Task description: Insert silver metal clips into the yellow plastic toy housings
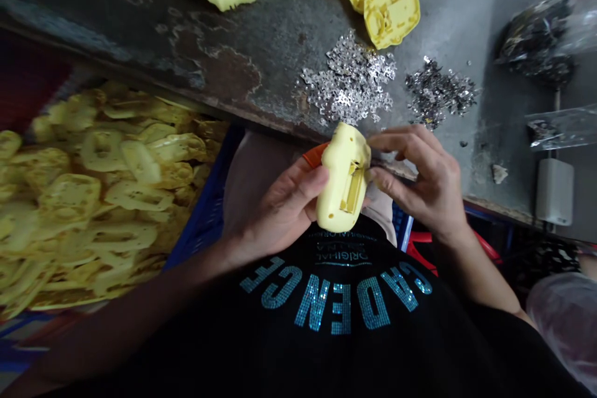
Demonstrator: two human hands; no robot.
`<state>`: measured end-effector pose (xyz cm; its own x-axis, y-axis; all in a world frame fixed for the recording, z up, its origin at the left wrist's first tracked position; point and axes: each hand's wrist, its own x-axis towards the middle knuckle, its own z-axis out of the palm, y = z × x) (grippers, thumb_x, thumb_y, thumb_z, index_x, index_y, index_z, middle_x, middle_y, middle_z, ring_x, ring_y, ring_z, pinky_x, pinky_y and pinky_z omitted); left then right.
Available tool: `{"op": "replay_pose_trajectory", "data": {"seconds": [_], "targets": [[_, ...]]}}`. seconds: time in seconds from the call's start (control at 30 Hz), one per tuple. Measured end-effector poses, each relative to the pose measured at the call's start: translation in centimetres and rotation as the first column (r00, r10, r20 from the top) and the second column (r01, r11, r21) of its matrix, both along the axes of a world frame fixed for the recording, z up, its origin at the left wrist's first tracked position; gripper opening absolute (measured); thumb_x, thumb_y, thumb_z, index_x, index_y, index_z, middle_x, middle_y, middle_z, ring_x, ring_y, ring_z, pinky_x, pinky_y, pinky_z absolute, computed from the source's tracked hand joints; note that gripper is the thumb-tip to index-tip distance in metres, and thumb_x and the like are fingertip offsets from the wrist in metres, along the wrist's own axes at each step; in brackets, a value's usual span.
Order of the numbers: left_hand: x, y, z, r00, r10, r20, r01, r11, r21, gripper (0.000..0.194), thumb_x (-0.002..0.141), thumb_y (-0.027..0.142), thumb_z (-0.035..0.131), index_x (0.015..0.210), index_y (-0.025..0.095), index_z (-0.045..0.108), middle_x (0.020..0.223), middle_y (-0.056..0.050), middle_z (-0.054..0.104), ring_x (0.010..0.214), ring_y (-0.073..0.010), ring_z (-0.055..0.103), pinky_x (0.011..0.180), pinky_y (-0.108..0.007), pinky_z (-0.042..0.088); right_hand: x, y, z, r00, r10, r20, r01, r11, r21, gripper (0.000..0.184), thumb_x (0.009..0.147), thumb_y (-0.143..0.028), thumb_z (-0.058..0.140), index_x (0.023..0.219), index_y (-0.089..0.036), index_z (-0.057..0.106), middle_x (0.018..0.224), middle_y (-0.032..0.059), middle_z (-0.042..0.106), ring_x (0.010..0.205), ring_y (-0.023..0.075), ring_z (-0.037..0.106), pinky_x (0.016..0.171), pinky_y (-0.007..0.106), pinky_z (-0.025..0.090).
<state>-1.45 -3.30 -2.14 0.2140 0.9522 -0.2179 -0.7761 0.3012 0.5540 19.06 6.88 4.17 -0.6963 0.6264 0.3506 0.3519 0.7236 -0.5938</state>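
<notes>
My left hand (280,205) grips the lower left side of a pale yellow moulded plastic shell (338,199) with its thumb across the front. My right hand (415,177) holds the shell's right side with its fingertips. The shell stands upright between my hands, and a darker yellow rectangular slot (352,189) shows on its face. Behind my left hand, a small orange object (314,155) is partly hidden. Just beyond the hands lies a pile of small silver metal pieces (349,81).
A heap of darker metal pieces (441,90) lies on the worn grey metal workbench (196,31). More yellow shells (392,12) lie at its far edge. A blue crate (205,217) of yellow plastic parts stands at left. Plastic bags (534,40) and a white block (554,191) are at right.
</notes>
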Motion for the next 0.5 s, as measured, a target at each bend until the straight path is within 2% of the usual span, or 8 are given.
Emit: {"op": "replay_pose_trajectory", "data": {"seconds": [0.1,0.23,0.37,0.43,0.5], "targets": [[0.1,-0.3,0.0,0.987,0.084,-0.136,-0.078,0.996,0.049,0.068,0.088,0.044,0.096,0.145,0.028,0.064,0.127,-0.006,0.084,0.114,-0.0296,0.083,0.091,-0.035,0.067,-0.2,0.7,-0.5,1.000,0.014,-0.019,-0.019,0.961,-0.277,0.046,0.101,-0.048,0.079,0.138,-0.023,0.069,0.133,0.0095,0.073,0.107,0.0224,0.073,0.091,0.040,0.066],[-0.4,-0.7,0.8,0.952,0.063,-0.299,-0.028,0.992,0.121,0.073,0.088,0.035,0.095,0.153,0.032,0.063,0.135,-0.006,0.082,0.108,-0.0263,0.082,0.085,-0.030,0.064,-0.7,0.9,-1.7,0.996,0.028,-0.086,-0.061,0.911,-0.408,0.058,0.095,-0.050,0.085,0.143,-0.024,0.065,0.135,0.0085,0.070,0.103,0.0199,0.072,0.088,0.037,0.066],[-1.4,-1.4,1.3,0.885,0.063,-0.461,-0.003,0.992,0.129,0.079,0.086,0.029,0.096,0.159,0.032,0.064,0.145,-0.007,0.078,0.104,-0.0237,0.080,0.085,-0.029,0.065,-1.4,0.0,-3.1,0.971,-0.022,-0.237,-0.075,0.917,-0.393,0.057,0.093,-0.039,0.086,0.144,-0.028,0.063,0.134,0.0069,0.067,0.101,0.0189,0.071,0.084,0.035,0.066],[-1.8,-1.8,1.1,0.836,0.055,-0.545,0.006,0.994,0.110,0.071,0.089,0.030,0.093,0.156,0.030,0.069,0.137,-0.007,0.080,0.105,-0.0244,0.080,0.089,-0.031,0.066,-1.7,-0.4,-3.6,0.955,-0.058,-0.289,-0.041,0.945,-0.325,0.056,0.092,-0.031,0.083,0.145,-0.028,0.063,0.133,0.0066,0.066,0.101,0.0185,0.070,0.086,0.036,0.065],[-2.3,-2.1,0.8,0.778,0.050,-0.627,0.019,0.994,0.104,0.060,0.094,0.034,0.089,0.152,0.029,0.074,0.121,-0.006,0.085,0.100,-0.0238,0.080,0.088,-0.030,0.066,-1.9,-0.5,-3.9,0.949,-0.071,-0.306,-0.012,0.965,-0.261,0.057,0.092,-0.025,0.081,0.146,-0.029,0.062,0.135,0.0069,0.066,0.103,0.0185,0.069,0.087,0.036,0.065]]}}
